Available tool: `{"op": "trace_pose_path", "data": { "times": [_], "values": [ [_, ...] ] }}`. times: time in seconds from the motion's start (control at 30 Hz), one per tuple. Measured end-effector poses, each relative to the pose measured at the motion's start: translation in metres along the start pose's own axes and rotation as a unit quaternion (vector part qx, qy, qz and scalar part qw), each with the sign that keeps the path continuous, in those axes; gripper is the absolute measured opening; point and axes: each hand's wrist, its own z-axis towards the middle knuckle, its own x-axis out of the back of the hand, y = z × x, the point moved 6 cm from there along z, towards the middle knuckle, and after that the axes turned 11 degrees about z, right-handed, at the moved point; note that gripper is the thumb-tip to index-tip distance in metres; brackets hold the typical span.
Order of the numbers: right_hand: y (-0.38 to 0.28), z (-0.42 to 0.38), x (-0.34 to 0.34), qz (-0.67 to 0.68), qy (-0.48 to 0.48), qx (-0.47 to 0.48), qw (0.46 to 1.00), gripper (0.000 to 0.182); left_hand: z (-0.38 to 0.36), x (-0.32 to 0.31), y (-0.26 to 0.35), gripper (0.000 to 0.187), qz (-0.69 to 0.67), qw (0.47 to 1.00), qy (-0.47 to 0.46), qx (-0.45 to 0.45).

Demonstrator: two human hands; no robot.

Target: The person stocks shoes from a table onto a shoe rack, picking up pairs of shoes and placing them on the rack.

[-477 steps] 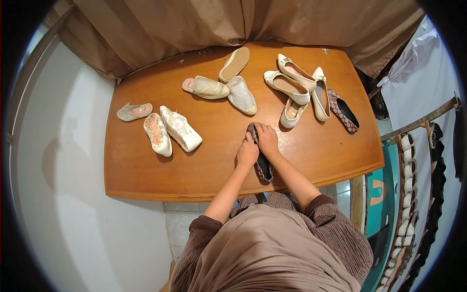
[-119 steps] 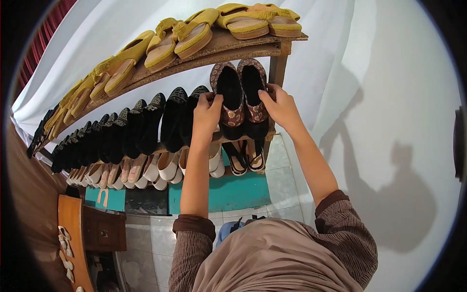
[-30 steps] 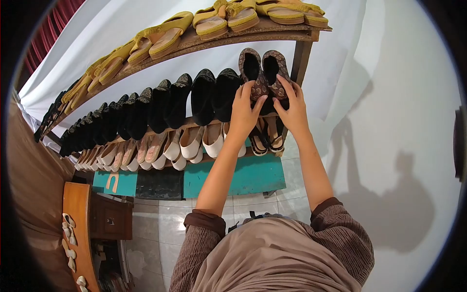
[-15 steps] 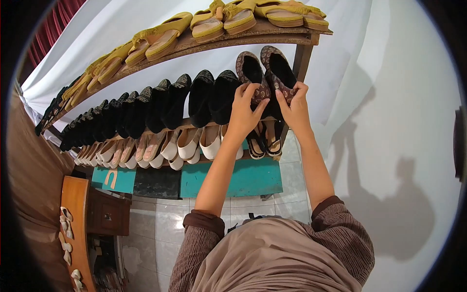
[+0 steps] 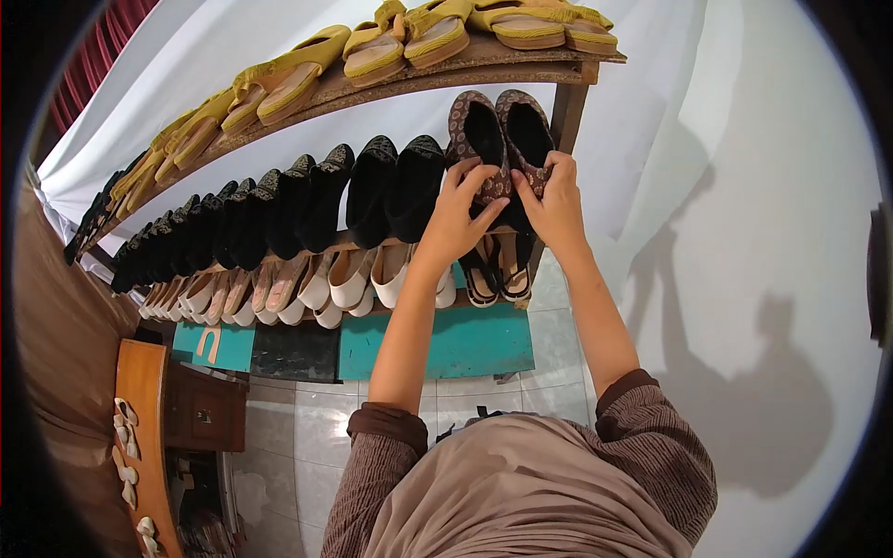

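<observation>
Two brown patterned shoes stand side by side at the right end of the rack's middle shelf, toes up. My left hand (image 5: 462,206) grips the heel of the left brown shoe (image 5: 477,133), thumb and fingers around it. The heel of the right brown shoe (image 5: 527,130) is pinched by my right hand (image 5: 551,203). Just left of them is a pair of black shoes (image 5: 415,186). Below my hands, black strappy sandals (image 5: 514,267) hang on the lower shelf.
Yellow shoes (image 5: 437,35) line the top shelf (image 5: 446,73), above my hands. White shoes (image 5: 350,279) fill the lower row. A teal bench (image 5: 437,341) stands beneath. At the lower left is a wooden cabinet (image 5: 206,406); a white wall (image 5: 744,279) rises at right.
The right brown shoe has come left, close against the left one, along with my right hand. The rack has shifted slightly left in the view.
</observation>
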Motion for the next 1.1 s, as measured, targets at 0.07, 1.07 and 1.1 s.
{"op": "trace_pose_path", "data": {
  "times": [0.07,1.07,1.1],
  "values": [
    [0.006,-0.003,-0.001,0.007,-0.014,-0.026,1.0,0.045,-0.003,-0.002,0.0,0.037,-0.003,1.0,0.0,0.027],
    [0.006,-0.009,0.006,0.067,-0.069,0.017,0.995,0.064,-0.014,-0.007,0.003,0.064,0.033,0.991,0.121,0.038],
    [0.003,-0.008,0.006,0.069,-0.072,0.033,0.994,0.064,-0.014,-0.006,0.002,0.064,0.034,0.991,0.121,0.038]
  ]
}}
